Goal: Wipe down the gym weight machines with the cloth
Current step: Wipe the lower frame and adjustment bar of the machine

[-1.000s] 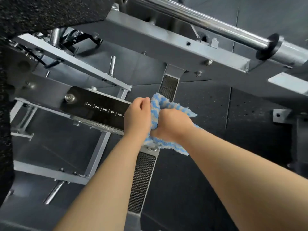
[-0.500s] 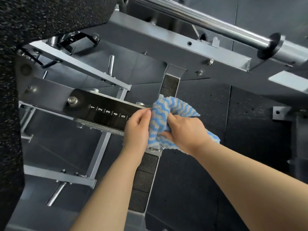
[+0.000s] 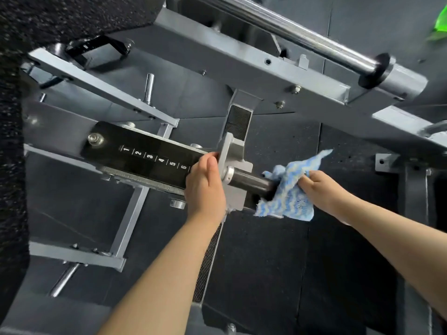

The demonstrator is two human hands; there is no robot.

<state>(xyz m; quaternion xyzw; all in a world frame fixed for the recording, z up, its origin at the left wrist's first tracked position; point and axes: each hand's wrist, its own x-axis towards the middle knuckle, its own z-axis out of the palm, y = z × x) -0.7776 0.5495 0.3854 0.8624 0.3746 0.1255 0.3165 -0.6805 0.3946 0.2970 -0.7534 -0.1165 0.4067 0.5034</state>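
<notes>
Hiding the fingers of the right hand [image 3: 319, 187], blue-and-white striped cloth [image 3: 290, 192] bunched over the far end of a dark stub bar [image 3: 251, 181], its tip covered. Gripping the cloth, right hand curled, arm reaching in from lower right. Left hand [image 3: 204, 184] wrapped round the end of the black numbered plate [image 3: 145, 160], just beside the grey bracket [image 3: 235, 165], covering any digits past 6. Cut off at the top edge, chrome barbell [image 3: 314, 42] on the grey frame [image 3: 242, 61]. Green blur at upper right, unidentifiable.
</notes>
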